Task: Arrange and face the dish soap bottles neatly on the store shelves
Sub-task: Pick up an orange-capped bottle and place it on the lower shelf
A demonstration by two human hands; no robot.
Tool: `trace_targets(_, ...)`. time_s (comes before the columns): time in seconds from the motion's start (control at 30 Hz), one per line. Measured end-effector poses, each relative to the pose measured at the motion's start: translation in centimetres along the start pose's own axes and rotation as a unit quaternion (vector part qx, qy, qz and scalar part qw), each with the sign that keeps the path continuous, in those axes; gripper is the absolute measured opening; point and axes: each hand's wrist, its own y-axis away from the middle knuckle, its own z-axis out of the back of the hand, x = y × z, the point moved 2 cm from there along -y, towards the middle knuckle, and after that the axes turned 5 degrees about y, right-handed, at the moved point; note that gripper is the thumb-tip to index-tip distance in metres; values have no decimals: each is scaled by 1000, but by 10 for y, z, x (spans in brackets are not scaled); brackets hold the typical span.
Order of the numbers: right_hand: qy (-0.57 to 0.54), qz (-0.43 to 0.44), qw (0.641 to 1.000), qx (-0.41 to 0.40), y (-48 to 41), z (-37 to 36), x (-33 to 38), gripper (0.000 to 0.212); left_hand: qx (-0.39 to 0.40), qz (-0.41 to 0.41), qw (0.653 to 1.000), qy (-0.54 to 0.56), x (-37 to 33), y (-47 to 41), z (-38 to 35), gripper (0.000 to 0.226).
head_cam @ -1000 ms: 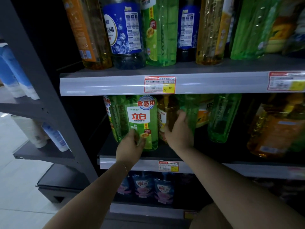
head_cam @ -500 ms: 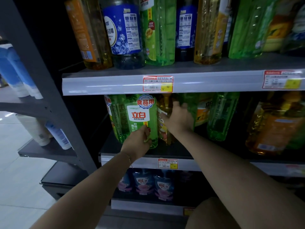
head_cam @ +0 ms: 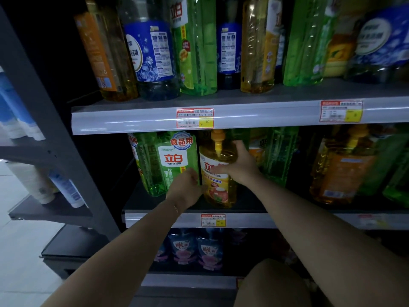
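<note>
Yellow dish soap bottle (head_cam: 218,187) stands on the middle shelf (head_cam: 155,202), close to its front edge and above a red-and-yellow price tag (head_cam: 213,220). Pressed against its left side is a green bottle (head_cam: 177,160) with a large white label, and more green ones sit behind that. To its right, further back in the dark, I see another green bottle (head_cam: 280,151), and well apart on the far right a big orange jug (head_cam: 340,169). The upper shelf rail (head_cam: 132,120) hangs just over the yellow bottle's pump cap, so there is little room above it. That shelf carries a row of tall bottles, among them a blue-labelled bottle (head_cam: 150,54). Below the middle shelf are dark pouches (head_cam: 199,249), blurred. White and blue tubes (head_cam: 66,191) lean on a separate rack at the left.

The yellow bottle is upright, long axis vertical, pump on top, its printed label turned out toward me.

My right hand (head_cam: 240,167) grips it at mid-height — thumb across the front of the label, fingers wrapped round the right side and out of sight behind. My left hand (head_cam: 187,189) is lower, back toward the camera, fingers curled in at the seam between the green and yellow bottles, against the green one's lower right corner — whether it actually holds either one, I cannot tell. The two hands are near each other but not touching.
</note>
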Motion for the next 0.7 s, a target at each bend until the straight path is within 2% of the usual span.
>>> trace_targets(0.1,8,-15,1000,11,1,4,6,86,40,6,998,48,-7,2,-3,55)
trace_targets(0.27,33,55,995,80,29,10,15,84,67,2,991,119,-7,7,-1,76)
trace_targets(0.4,37,98,990,92,53,10,18,90,82,-28,988,125,-12,19,5,69)
trace_targets(0.53,13,103,991,89,69,20,18,91,80,-50,974,206,-14,30,7,77)
trace_targets(0.7,20,118,989,84,83,52,27,93,100,-106,961,235,-44,48,10,80)
